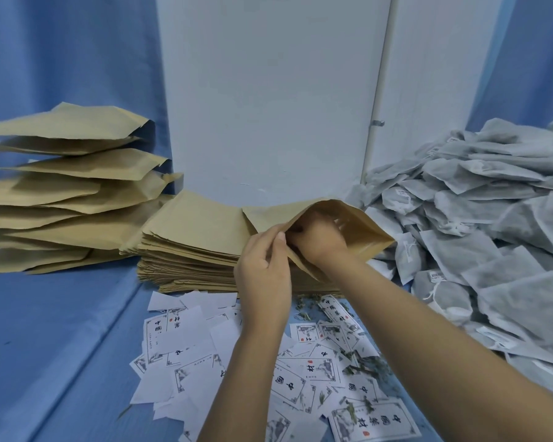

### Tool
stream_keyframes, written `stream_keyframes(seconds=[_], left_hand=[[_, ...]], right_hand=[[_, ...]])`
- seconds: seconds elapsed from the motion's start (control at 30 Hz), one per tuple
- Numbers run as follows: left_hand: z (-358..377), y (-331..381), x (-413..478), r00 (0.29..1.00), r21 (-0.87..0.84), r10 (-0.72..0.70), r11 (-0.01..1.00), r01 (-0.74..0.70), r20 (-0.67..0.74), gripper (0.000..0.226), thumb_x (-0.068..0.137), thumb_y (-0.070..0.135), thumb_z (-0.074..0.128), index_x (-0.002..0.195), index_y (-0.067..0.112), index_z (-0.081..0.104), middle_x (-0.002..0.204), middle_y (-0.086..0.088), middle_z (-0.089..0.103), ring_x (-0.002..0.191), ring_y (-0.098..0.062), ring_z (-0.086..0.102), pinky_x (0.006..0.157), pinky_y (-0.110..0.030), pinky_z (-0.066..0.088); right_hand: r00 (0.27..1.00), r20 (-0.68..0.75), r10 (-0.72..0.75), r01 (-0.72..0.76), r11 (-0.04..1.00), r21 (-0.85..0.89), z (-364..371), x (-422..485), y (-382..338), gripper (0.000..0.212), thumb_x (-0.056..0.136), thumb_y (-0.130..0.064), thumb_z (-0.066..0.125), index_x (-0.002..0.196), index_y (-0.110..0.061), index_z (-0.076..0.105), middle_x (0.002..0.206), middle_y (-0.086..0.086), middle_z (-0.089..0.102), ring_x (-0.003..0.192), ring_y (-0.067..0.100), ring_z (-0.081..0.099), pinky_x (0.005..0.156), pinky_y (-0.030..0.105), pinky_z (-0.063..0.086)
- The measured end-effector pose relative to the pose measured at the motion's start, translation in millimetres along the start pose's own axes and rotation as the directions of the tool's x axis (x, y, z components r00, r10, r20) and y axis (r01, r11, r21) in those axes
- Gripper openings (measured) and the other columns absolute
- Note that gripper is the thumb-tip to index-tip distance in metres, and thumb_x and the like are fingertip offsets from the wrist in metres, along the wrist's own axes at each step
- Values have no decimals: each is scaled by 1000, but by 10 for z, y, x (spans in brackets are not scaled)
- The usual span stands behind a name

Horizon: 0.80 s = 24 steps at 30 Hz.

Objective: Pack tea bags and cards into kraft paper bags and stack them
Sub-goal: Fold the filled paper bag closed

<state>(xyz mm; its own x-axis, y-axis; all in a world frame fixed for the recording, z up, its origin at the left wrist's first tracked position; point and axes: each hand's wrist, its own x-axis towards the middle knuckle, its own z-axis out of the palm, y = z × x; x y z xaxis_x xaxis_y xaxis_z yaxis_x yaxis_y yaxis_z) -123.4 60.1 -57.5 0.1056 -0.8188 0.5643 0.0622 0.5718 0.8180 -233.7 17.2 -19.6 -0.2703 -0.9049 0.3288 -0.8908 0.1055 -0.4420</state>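
Note:
An open kraft paper bag is held above the flat stack of empty kraft bags. My left hand pinches the near edge of its mouth. My right hand reaches inside the bag; its fingers are curled, and whether they hold anything is hidden. A big heap of grey tea bags lies to the right. White printed cards are scattered on the blue cloth in front. Filled kraft bags are piled at the left.
A white wall panel stands behind the stacks, with blue curtains on both sides. Bits of loose dried leaf lie among the cards. Blue tablecloth is bare at the lower left.

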Motion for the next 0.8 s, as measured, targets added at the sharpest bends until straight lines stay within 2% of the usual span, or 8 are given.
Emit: stream_keyframes(seconds=[0.13, 0.27, 0.37, 0.43, 0.5, 0.6, 0.7, 0.8], left_hand=[[-28, -63, 83, 989, -47, -146, 988, 144, -22, 18, 96, 25, 52, 90, 26, 69, 94, 8, 68, 91, -7, 62, 83, -12, 45], [-28, -17, 125, 943, -246, -331, 916, 316, -25, 23, 95, 34, 52, 101, 19, 69, 103, -2, 70, 95, -9, 64, 86, -32, 53], [-31, 3, 165, 857, -441, -515, 769, 463, 1, 38, 92, 14, 60, 127, 9, 49, 114, -9, 63, 98, -15, 65, 75, -22, 56], [-38, -14, 181, 789, -450, -604, 676, 583, 115, 29, 87, 7, 64, 114, 5, 55, 88, -7, 69, 77, -13, 69, 62, -20, 54], [-60, -6, 160, 746, -342, -634, 669, 660, 202, 7, 85, 7, 67, 87, 4, 61, 53, 2, 61, 45, -4, 57, 45, -15, 46], [-68, -38, 142, 726, -138, -644, 718, 682, 241, 27, 83, 16, 70, 62, 12, 54, 42, 7, 49, 34, -4, 44, 38, -13, 37], [-57, -65, 154, 690, -117, -654, 694, 710, 309, 35, 86, 12, 64, 55, 14, 49, 42, 5, 43, 35, -6, 37, 35, -17, 28], [-63, -64, 183, 680, -180, -660, 662, 728, 319, 40, 88, 5, 59, 50, 12, 48, 37, 5, 42, 31, -5, 36, 32, -15, 26]], right_hand=[[961, -271, -60, 118, 972, 204, 22, -266, 0, 22, 89, -26, 52, 84, -15, 70, 77, 3, 69, 77, 21, 61, 69, 32, 47], [784, -605, -137, 433, 819, 376, 238, -783, -39, 37, 89, -36, 38, 53, -29, 35, 45, -9, 35, 47, 10, 33, 50, 31, 30], [894, -373, -247, 362, 890, 277, 451, -957, -27, 57, 89, -53, 26, 39, -27, 28, 39, -8, 33, 46, 13, 36, 51, 30, 30], [990, -133, -54, 103, 911, 400, 479, -932, -92, 73, 80, -80, 19, 39, -26, 48, 44, -5, 48, 54, 17, 50, 63, 35, 42], [984, -70, 164, -80, 757, 649, 453, -867, -150, 70, 72, -85, 25, 43, -29, 56, 50, -4, 57, 60, 16, 55, 68, 36, 45], [919, -17, 394, -166, 425, 890, 405, -805, -201, 56, 89, -54, 53, 45, -20, 59, 49, -4, 60, 47, 8, 55, 55, 22, 45], [880, 171, 443, -219, 60, 974, 297, -770, -260, 29, 88, -18, 48, 61, -7, 50, 39, 3, 51, 28, 10, 39, 34, 12, 30], [894, 186, 408, -232, 64, 971, 261, -744, -280, 17, 87, -7, 44, 71, -4, 48, 39, 5, 49, 26, 12, 41, 32, 11, 31]])
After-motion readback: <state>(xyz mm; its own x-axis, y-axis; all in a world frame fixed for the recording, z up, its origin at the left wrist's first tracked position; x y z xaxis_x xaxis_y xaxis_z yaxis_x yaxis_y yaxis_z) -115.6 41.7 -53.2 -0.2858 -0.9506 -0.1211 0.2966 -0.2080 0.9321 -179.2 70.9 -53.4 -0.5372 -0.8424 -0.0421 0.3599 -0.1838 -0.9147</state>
